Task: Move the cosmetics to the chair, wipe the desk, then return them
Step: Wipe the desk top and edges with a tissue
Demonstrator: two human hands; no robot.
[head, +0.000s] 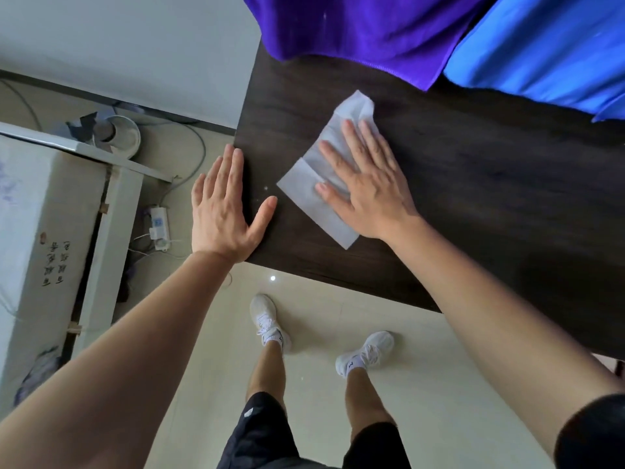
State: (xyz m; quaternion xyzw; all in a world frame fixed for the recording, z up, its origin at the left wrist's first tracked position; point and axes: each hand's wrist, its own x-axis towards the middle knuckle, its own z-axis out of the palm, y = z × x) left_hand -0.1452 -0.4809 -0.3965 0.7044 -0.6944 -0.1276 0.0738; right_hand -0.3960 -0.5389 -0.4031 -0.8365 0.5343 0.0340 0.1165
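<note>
A dark wooden desk [473, 170] fills the upper right of the head view. A white folded wipe [304, 194] lies flat on it near the left corner. My right hand [365, 184] presses flat on the wipe, fingers spread and pointing away from me. My left hand [223, 208] rests flat on the desk's left edge, fingers together, thumb out on the desktop. No cosmetics and no chair are in view.
A purple cloth [355, 25] and a blue cloth [548, 52] hang over the desk's far side. On the left stand a white box [37, 231], a power strip [159, 225] with cables and a metal bowl [118, 133] on the floor. My white shoes [267, 319] stand on pale tiles.
</note>
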